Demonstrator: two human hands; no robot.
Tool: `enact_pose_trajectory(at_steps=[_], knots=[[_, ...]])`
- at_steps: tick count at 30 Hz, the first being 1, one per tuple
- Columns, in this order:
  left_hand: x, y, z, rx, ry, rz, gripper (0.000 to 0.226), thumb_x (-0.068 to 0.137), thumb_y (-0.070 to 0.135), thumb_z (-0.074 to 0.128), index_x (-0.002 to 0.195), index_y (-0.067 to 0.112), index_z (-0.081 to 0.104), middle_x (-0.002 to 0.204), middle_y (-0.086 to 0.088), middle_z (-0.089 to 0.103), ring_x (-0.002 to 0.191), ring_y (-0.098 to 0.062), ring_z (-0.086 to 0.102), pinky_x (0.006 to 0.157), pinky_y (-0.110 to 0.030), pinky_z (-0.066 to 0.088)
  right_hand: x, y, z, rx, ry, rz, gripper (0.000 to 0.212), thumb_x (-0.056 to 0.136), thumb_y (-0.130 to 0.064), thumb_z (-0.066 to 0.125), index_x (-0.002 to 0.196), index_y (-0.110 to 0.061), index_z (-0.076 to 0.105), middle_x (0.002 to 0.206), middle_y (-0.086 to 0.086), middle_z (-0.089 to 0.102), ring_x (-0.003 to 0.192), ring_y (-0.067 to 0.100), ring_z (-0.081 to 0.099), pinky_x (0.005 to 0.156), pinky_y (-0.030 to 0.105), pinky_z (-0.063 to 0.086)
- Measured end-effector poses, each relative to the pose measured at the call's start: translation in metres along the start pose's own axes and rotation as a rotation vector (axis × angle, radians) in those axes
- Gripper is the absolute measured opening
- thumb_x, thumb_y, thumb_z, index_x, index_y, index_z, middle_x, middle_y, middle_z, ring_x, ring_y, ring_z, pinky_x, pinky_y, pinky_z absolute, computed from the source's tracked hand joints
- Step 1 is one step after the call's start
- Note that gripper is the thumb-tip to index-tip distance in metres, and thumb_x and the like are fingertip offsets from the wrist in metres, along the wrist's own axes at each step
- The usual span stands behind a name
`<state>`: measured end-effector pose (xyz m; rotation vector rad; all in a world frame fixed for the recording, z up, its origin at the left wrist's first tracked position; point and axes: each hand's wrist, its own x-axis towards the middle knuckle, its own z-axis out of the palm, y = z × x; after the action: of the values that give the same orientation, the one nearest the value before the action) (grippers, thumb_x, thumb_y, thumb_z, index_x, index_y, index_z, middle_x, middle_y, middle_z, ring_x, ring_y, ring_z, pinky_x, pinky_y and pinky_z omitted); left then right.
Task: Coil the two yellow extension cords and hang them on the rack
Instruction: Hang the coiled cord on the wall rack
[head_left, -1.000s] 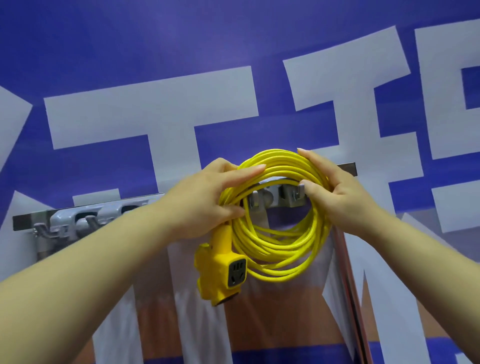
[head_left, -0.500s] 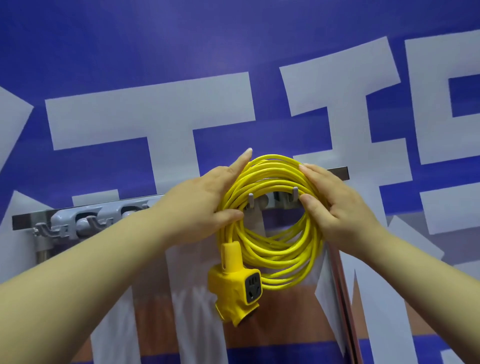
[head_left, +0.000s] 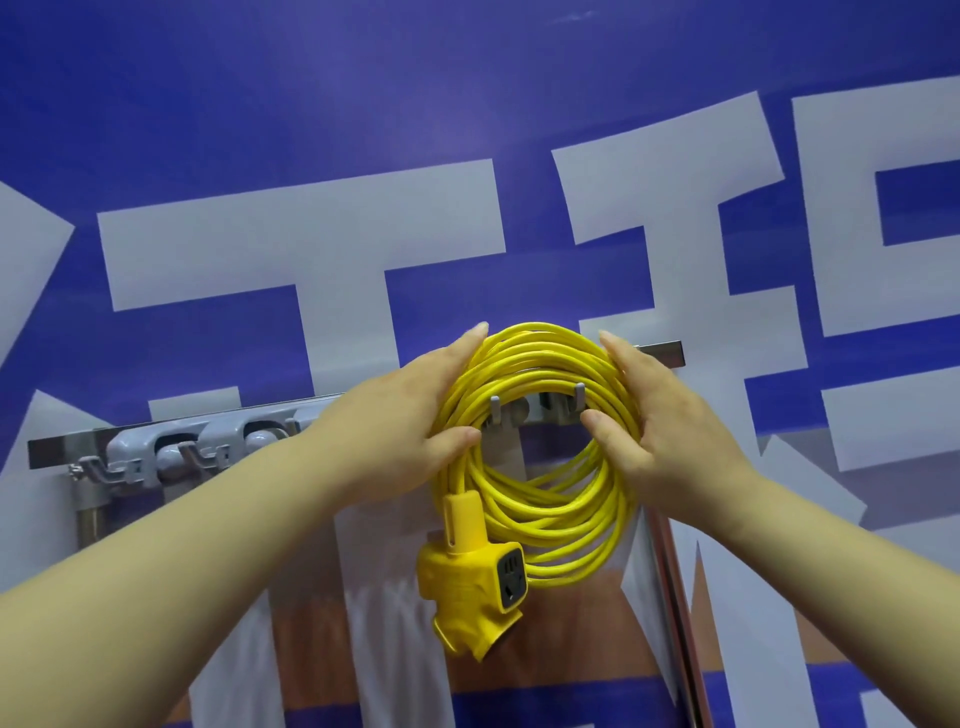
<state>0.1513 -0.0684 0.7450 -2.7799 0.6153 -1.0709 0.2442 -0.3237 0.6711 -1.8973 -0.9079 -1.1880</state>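
Two forearms (head_left: 156, 571) reach up — left hand (head_left: 395, 421) & right hand (head_left: 667, 431) each clasp a side of the coiled yellow extension cord (head_left: 566, 525), w/ thumbs inside the loop. Smooth round strands; blocky socket end (head_left: 470, 590) dangles below. Two grey pegs (head_left: 496, 410) of the metal rack (head_left: 62, 447) show inside the coil's top.

You face blue-violet wall banner (head_left: 363, 93), filling whole view. Huge white block characters (head_left: 311, 234) spread across it, edges sharp, outer strokes cut off at frame borders. Lower down you see orange-brown band (head_left: 566, 613) behind pale strokes, then blue strip (head_left: 519, 714) along bottom edge. Slim metal strip (head_left: 675, 597) runs down at slant in your lower right, shiny, reddish along one side. Light soft and even on banner; paler glow near top centre, colour deeper toward corners.
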Motion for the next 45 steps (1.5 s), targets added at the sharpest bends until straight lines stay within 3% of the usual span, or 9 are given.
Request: enact_pose_trajectory(at_steps=[5,9,13,18,23,26,38,45], knots=[[0.002,-0.003,0.002,-0.066,0.001,-0.020,0.088,0.091,0.053,0.063,0.158,0.042,0.008,0.162,0.017,0.024,0.145,-0.010,0.032,0.114,-0.038,0.039,0.007,-0.006,-0.006,-0.031,-0.034,-0.005,0.065,0.096,-0.041,0.059,0.154,-0.028,0.031,0.148,-0.011,0.044,0.129,0.000,0.040,0.104,0.022,0.039],[-0.003,-0.002,0.001,-0.073,0.020,-0.045,0.088,0.090,0.053,0.064,0.159,0.038,0.011,0.162,0.014,0.027,0.145,-0.010,0.032,0.115,-0.034,0.036,0.006,-0.013,-0.009,-0.027,-0.067,-0.022,0.064,0.095,-0.045,0.059,0.152,-0.031,0.032,0.150,-0.012,0.043,0.134,0.005,0.041,0.106,0.026,0.040],[-0.018,0.003,-0.002,-0.077,0.078,-0.074,0.082,0.091,0.050,0.065,0.158,0.037,0.019,0.160,0.012,0.031,0.144,-0.010,0.031,0.111,-0.026,0.029,-0.002,-0.018,-0.012,-0.114,-0.100,0.037,0.076,0.090,-0.056,0.055,0.156,-0.033,0.026,0.160,-0.009,0.031,0.146,0.011,0.029,0.116,0.033,0.033],[-0.051,0.007,-0.003,-0.088,0.116,-0.130,0.079,0.090,0.053,0.065,0.156,0.038,0.025,0.161,0.008,0.029,0.146,-0.014,0.030,0.117,-0.039,0.034,-0.023,-0.044,-0.024,-0.192,-0.126,0.054,0.076,0.089,-0.048,0.066,0.154,-0.031,0.030,0.161,-0.007,0.029,0.147,0.014,0.027,0.112,0.027,0.025],[-0.097,0.020,0.000,-0.105,0.099,-0.192,0.079,0.087,0.057,0.062,0.155,0.036,0.027,0.162,0.006,0.025,0.148,-0.017,0.026,0.119,-0.042,0.031,-0.056,-0.076,-0.028,-0.318,-0.203,0.128,0.077,0.088,-0.053,0.063,0.154,-0.034,0.029,0.164,-0.005,0.023,0.150,0.017,0.022,0.119,0.043,0.028],[-0.127,0.031,0.000,-0.145,0.100,-0.254,0.079,0.088,0.054,0.064,0.155,0.036,0.027,0.164,0.003,0.021,0.149,-0.020,0.024,0.119,-0.043,0.031,-0.076,-0.095,-0.031,-0.386,-0.244,0.125,0.076,0.087,-0.057,0.062,0.153,-0.034,0.032,0.162,-0.003,0.027,0.148,0.019,0.026,0.117,0.045,0.027],[-0.264,0.075,-0.010,-0.149,-0.109,-0.369,0.072,0.093,0.052,0.058,0.156,0.034,0.027,0.160,0.011,0.028,0.146,-0.012,0.028,0.115,-0.033,0.032,-0.152,-0.192,-0.026,-0.355,-0.518,0.083,0.074,0.084,-0.059,0.060,0.150,-0.038,0.035,0.161,-0.005,0.029,0.147,0.019,0.028,0.117,0.045,0.030],[-0.356,0.081,0.000,-0.140,-0.261,-0.450,0.075,0.091,0.058,0.056,0.156,0.036,0.025,0.161,0.011,0.026,0.146,-0.013,0.028,0.114,-0.035,0.035,-0.219,-0.226,0.006,-0.293,-0.756,0.107,0.074,0.087,-0.059,0.058,0.153,-0.035,0.032,0.162,-0.002,0.027,0.148,0.020,0.027,0.116,0.043,0.031]])
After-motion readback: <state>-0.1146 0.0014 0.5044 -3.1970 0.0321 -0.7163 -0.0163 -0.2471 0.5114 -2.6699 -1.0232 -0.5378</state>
